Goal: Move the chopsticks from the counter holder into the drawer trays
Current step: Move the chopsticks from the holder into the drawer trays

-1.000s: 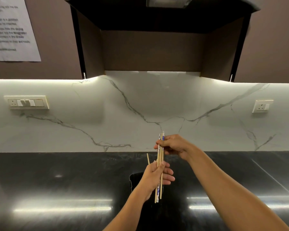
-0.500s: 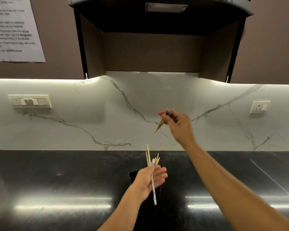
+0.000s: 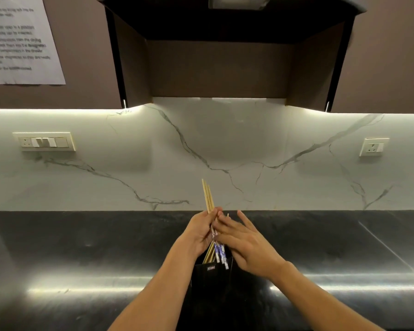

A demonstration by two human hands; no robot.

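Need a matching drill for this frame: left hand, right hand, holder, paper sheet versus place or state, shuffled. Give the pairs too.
Column one
1. left hand
2. right hand
3. holder
4. paper sheet

Column two
A. black, on the counter, under both hands
B. fingers straight, laid against the chopsticks
C. stuck up high at the left
D. fingers curled round the chopsticks

Pairs: 1-D, 2-B, 3-A, 4-C
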